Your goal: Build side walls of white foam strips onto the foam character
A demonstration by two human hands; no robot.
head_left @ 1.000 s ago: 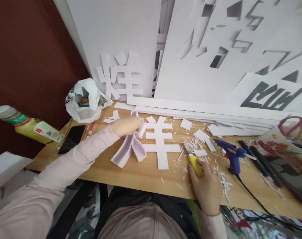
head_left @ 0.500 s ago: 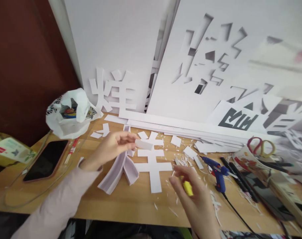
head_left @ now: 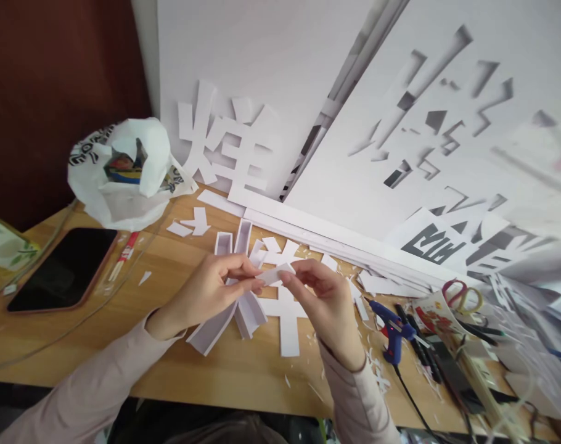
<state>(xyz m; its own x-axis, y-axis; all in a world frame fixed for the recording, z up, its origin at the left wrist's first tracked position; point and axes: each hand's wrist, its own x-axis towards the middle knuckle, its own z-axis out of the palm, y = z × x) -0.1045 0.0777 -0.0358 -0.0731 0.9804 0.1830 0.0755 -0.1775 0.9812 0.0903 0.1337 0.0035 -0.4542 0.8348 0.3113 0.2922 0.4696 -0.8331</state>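
Between my two hands is a small white foam board strip (head_left: 273, 274). Its left end is pinched by the fingers of my left hand (head_left: 227, 280), its right end by my right hand (head_left: 320, 296). Below it on the table lies a flat white cut-out character (head_left: 288, 333), partly covered by my hands. To its left stands a raised white character part with upright side walls (head_left: 216, 327), also partly behind my left hand. A blue glue gun (head_left: 392, 330) rests to the right of my right hand.
On the left are a white plastic bag (head_left: 123, 197) and a phone (head_left: 63, 268). Large white boards (head_left: 336, 154) with cut-outs lean at the back. Scissors (head_left: 463, 297) stand at the right. Scraps litter the wooden table (head_left: 243, 382), and the glue gun's cable trails to the front.
My right hand has moved left and up to the strip and now grips its right end. My left hand still holds the strip. The camera view has tilted and shifted.
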